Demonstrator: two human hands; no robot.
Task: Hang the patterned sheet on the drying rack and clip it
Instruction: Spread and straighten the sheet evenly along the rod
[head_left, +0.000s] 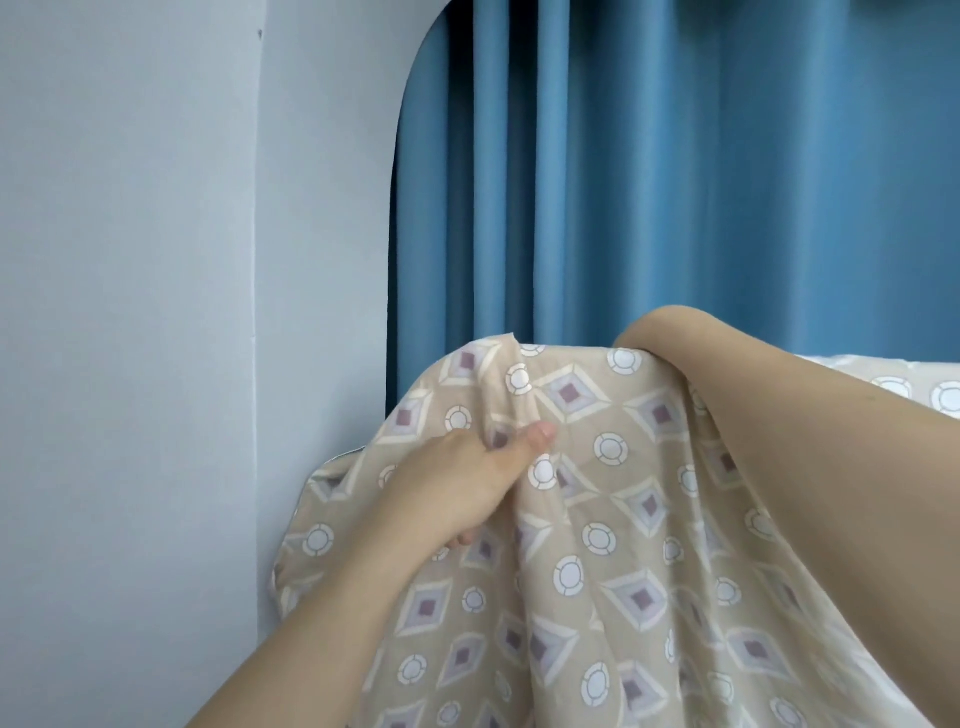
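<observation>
The beige patterned sheet (613, 519), printed with white circles and purple diamonds, fills the lower middle and right of the view, raised into a peak. My left hand (457, 483) pinches a vertical fold of it between thumb and fingers. My right arm reaches over the sheet's top edge; only the wrist (670, 338) shows, and the hand is hidden behind the cloth. The drying rack is hidden under or behind the sheet. No clip is visible.
Blue pleated curtains (675, 171) hang behind the sheet. A pale wall (156, 312) with a rounded opening edge takes up the left side.
</observation>
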